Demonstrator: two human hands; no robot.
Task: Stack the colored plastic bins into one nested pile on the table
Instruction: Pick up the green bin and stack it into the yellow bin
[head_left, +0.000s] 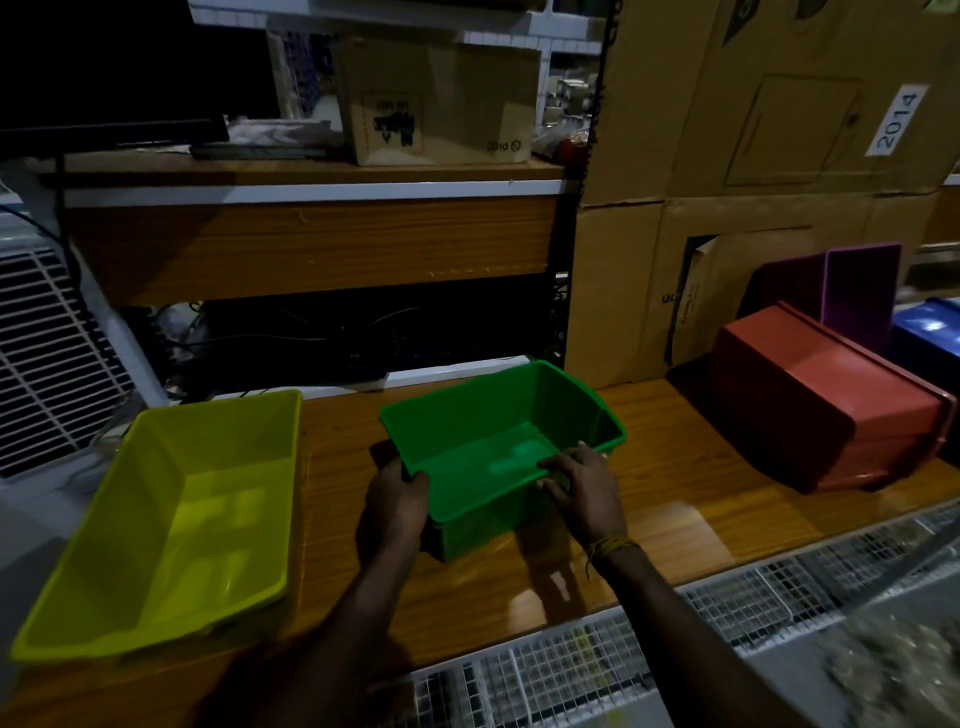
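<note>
A green bin (498, 415) stands upright on the wooden table (649, 499) in the middle of the view. My left hand (397, 501) grips its near left corner rim, and my right hand (584, 493) grips the near right rim. A larger yellow bin (171, 519) sits upright and empty to the left, apart from the green one. On the right a red bin (810, 400) lies upside down. Behind it a purple bin (857, 291) leans on its side, and a blue bin (930, 332) shows at the right edge.
Cardboard boxes (727, 208) stand against the back right. A wooden shelf unit (311, 244) with a small carton rises behind the table. A white wire grid (623, 665) runs along the near table edge, and a white grille (41, 353) is at far left.
</note>
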